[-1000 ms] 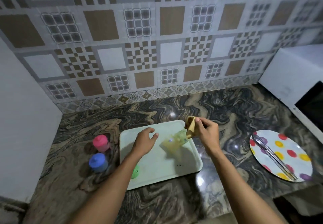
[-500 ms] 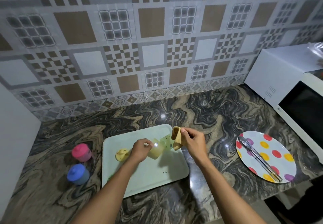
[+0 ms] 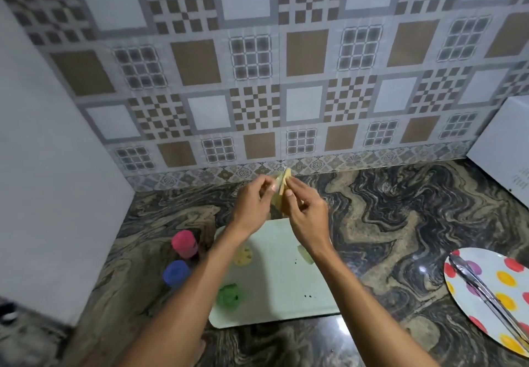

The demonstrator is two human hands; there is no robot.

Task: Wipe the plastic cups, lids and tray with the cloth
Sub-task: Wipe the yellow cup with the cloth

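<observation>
Left hand [image 3: 252,203] fingers grasp a clear plastic cup [image 3: 275,192], raised over the tray's [image 3: 286,289] far edge. Right hand [image 3: 306,215] fingers pinch the cloth [image 3: 286,179] against it. Cup likely light, thin, slippery: hold by the wall.

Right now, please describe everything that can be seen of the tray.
The tray is a pale, whitish-green rectangle with rounded corners and a low rim, and looks like plastic. It lies flat on the dark marbled counter, below both raised hands. A yellow lid and a green lid rest on its left part. A few small dark specks mark its surface. Both forearms hide parts of it.
</observation>
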